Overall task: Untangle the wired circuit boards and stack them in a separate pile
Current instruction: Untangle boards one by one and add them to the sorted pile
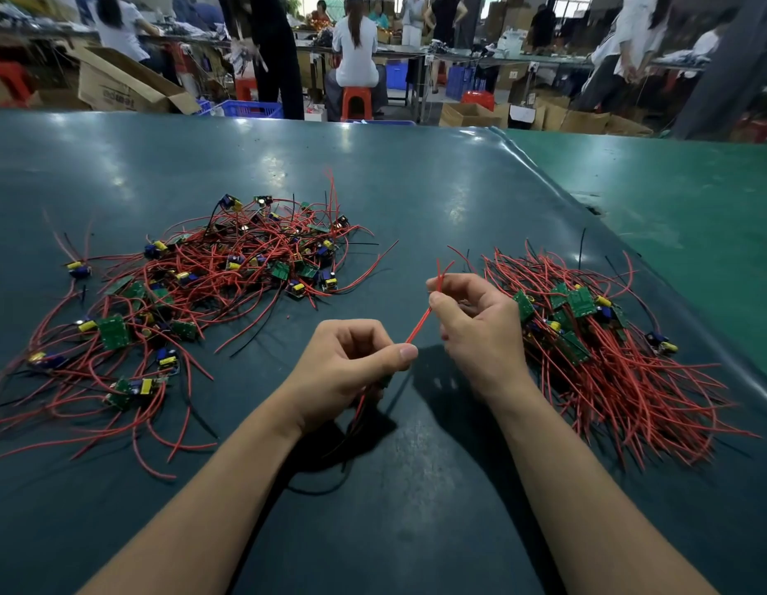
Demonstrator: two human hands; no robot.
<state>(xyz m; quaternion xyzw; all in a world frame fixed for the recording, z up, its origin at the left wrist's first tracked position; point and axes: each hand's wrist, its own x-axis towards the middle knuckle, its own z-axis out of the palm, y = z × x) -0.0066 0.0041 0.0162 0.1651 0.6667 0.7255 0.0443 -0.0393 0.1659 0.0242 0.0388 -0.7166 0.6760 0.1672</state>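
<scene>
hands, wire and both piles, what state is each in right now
left hand: pinching the red wire
right hand: pinching the same wire higher up
red wire: stretched taut between the hands
left pile: tangled, spread out
right pile: sorted, wires lying roughly parallel

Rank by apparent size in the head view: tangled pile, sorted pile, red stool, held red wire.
1. tangled pile, widest.
2. sorted pile.
3. red stool, far off, so unsure.
4. held red wire, thin, between both hands.

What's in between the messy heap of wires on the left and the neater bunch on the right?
In the head view, both hands, left hand and right hand, pulling a red wire taut over bare table.
</scene>
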